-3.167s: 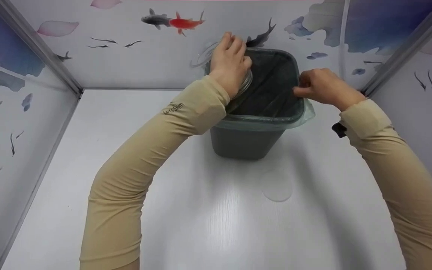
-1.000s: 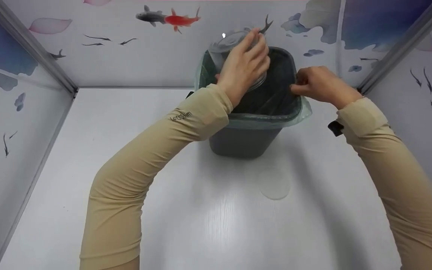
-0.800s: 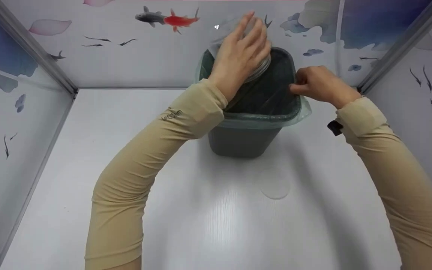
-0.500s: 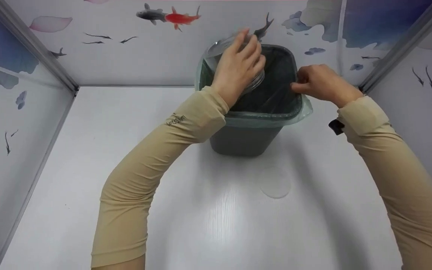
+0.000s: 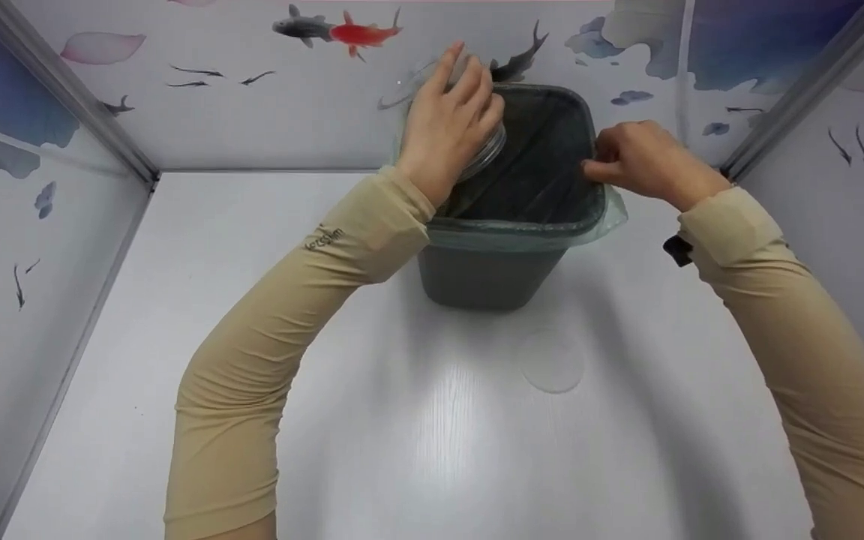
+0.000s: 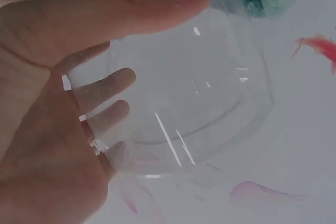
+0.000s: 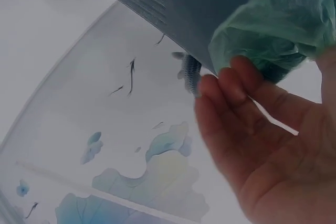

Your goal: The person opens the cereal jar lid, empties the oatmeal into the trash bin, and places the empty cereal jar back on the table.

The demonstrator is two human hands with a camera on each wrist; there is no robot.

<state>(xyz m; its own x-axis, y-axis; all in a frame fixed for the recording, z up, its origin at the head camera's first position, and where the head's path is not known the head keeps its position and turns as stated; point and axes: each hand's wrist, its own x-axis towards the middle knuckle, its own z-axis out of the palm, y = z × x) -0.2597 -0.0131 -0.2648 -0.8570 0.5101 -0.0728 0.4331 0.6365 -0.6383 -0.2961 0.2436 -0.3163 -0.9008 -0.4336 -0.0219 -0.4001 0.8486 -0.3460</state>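
My left hand [image 5: 447,124] grips a clear, see-through jar [image 6: 189,93] over the left side of a grey bin [image 5: 492,281]. The jar is tilted, its ringed mouth [image 5: 486,154] pointing down into the bin and its base raised toward the back wall. In the left wrist view the thumb lies across the near side, and the other fingers show through the far side. My right hand [image 5: 646,161] pinches the bin's right rim, where a thin green liner bag [image 7: 262,30] folds over the edge. Nothing can be made out inside the jar.
A clear round disc, like a lid [image 5: 553,361], lies flat on the white table [image 5: 432,450] in front of the bin. Printed panels with fish and petals [image 5: 214,120] enclose the back and sides, close behind the bin.
The left hand shifted right with the jar, lifted it, lowered it, and has now moved back left, the jar tilting more. The right hand keeps its place on the rim.
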